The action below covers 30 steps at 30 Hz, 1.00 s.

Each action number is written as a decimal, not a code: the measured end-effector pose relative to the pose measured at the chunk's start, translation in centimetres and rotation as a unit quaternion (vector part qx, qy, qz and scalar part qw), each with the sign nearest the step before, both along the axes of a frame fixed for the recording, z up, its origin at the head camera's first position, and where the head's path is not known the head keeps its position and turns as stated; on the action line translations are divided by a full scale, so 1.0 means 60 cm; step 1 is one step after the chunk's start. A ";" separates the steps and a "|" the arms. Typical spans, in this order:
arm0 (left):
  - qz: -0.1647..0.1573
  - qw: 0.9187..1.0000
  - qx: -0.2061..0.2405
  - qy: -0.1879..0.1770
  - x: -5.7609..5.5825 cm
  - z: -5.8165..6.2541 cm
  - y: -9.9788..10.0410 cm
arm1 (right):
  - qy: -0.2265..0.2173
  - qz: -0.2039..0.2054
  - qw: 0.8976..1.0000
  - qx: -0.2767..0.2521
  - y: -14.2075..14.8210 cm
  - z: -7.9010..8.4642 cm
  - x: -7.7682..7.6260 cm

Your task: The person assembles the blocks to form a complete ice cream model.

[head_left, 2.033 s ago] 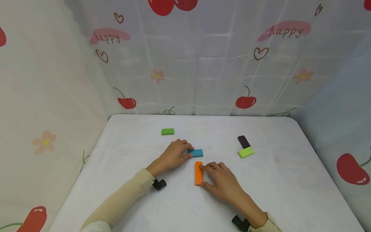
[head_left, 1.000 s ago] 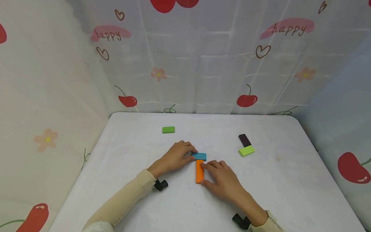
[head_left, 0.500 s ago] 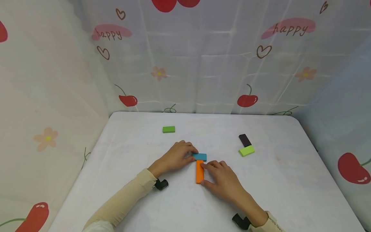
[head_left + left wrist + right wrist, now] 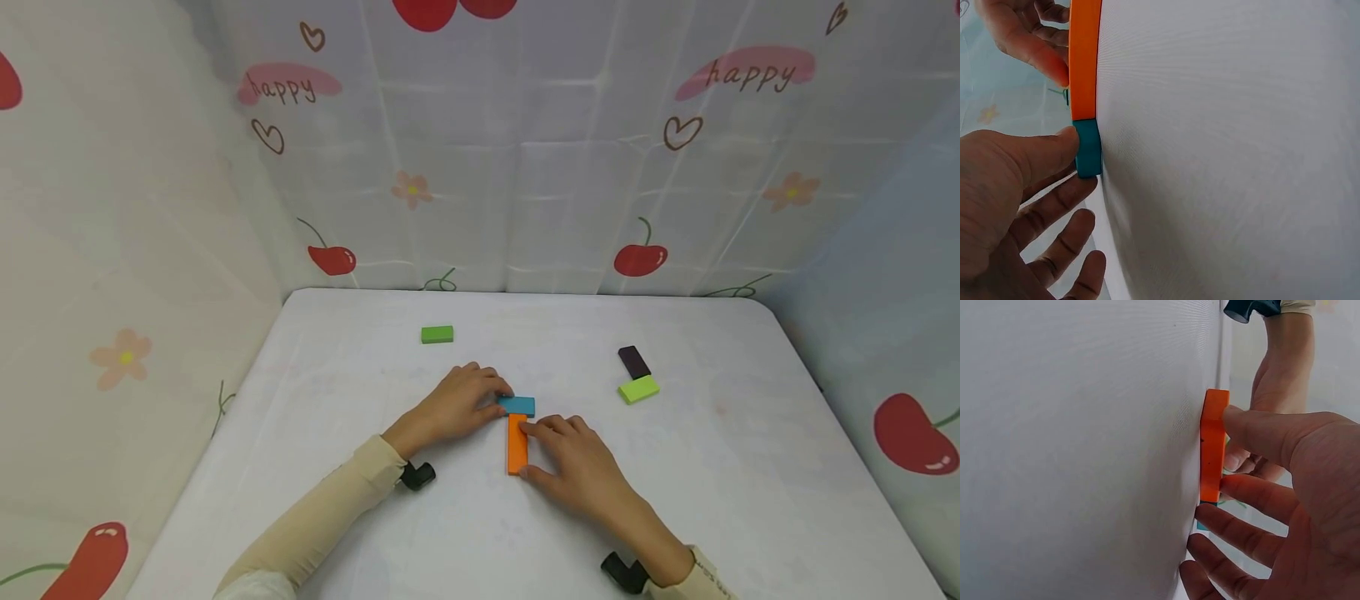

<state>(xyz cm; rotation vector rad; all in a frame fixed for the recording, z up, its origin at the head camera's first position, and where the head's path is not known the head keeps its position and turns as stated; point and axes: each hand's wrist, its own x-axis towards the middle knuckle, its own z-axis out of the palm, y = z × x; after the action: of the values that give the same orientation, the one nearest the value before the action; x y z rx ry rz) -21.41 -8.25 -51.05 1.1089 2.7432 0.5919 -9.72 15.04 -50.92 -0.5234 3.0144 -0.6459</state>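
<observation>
Left hand (image 4: 456, 403) pinches blue block (image 4: 520, 406), right hand (image 4: 576, 462) pinches orange block (image 4: 517, 447), likely so they touch, away from the tabletop's (image 4: 352, 350) far edge.

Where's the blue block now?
In the head view, the blue block lies just right of centre, pinched by the left hand, against the far end of the orange block.

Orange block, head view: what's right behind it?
The blue block, lying crosswise against its far end. Fingers of the left hand cover the blue block's left end, so that part can't be seen here.
</observation>
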 end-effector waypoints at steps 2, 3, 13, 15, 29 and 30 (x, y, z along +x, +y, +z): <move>0.001 1.000 -0.002 0.000 0.000 0.000 0.000 | -0.001 0.000 1.000 -0.001 0.000 -0.001 0.000; 0.002 1.000 -0.002 -0.002 0.000 0.000 0.000 | -0.001 0.000 1.000 -0.001 0.000 -0.001 0.000; 0.001 1.000 0.009 -0.003 0.000 -0.001 -0.002 | 0.015 -0.028 0.999 -0.008 -0.005 0.001 -0.007; -0.001 1.000 0.010 -0.003 0.000 -0.002 -0.002 | 0.016 -0.041 0.999 -0.008 -0.006 0.002 -0.010; 0.001 1.000 0.003 0.001 -0.002 -0.002 -0.002 | 0.008 -0.051 0.999 0.012 -0.014 -0.001 -0.023; 0.000 1.000 0.002 0.001 -0.002 -0.002 -0.002 | 0.007 -0.051 0.999 0.015 -0.014 -0.001 -0.023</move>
<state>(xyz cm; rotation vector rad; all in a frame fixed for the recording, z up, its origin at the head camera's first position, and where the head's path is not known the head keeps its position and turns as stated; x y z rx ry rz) -21.52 -8.35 -51.16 1.1110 2.7460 0.5976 -11.10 14.18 -50.95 -0.3769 3.0760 -0.6024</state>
